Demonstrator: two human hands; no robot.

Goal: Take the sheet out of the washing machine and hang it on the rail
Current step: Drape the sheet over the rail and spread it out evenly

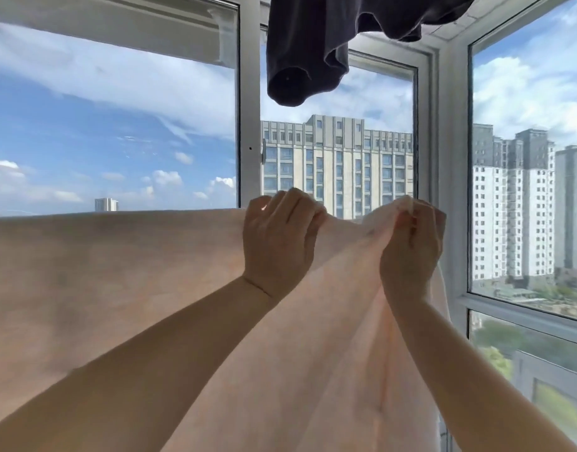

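Pale peach thin fabric sheet (pixel 117 288) hung spread before the window, its top edge level. Left hand (pixel 275 246) and right hand (pixel 411 249) gripped that edge with curled fingers; dark grey garment (pixel 313 50) at twelve o'clock above.

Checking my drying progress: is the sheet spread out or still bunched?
Mostly spread: the sheet hangs flat leftward; only the top edge between left hand and right hand is gathered.
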